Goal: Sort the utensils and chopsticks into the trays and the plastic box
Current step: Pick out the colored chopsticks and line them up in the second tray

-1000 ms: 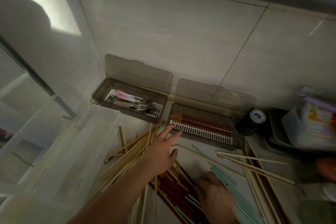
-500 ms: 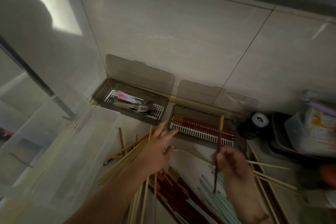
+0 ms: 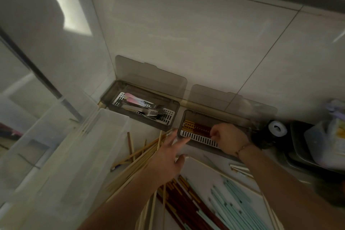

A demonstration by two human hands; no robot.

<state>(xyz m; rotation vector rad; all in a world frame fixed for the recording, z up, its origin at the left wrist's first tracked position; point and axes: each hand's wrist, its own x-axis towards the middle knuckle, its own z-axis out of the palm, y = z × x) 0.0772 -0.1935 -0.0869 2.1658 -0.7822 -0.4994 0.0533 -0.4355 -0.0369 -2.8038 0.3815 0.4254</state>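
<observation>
On the tabletop (image 3: pixel 143 132) at the left stands a big clear plastic box (image 3: pixel 74 155). Far against the wall are two smoky trays: the left tray (image 3: pixel 112 97) holds forks and spoons (image 3: pixel 149 112), the right tray (image 3: pixel 182 117) holds red chopsticks (image 3: pixel 197 128). Loose wooden chopsticks (image 3: pixel 136 166), dark red chopsticks (image 3: pixel 186 203) and pale green chopsticks (image 3: pixel 233 205) lie near. The left hand (image 3: pixel 166 158) hovers released, fingers spread, over the wooden ones. The right hand (image 3: pixel 227 138) is inside the right tray with curled fingers; I cannot tell if it grasps something.

Right hand (image 3: pixel 228 137) is covering part of the right tray (image 3: pixel 188 115); its curled fingertips' contents are staying indiscernible.
</observation>
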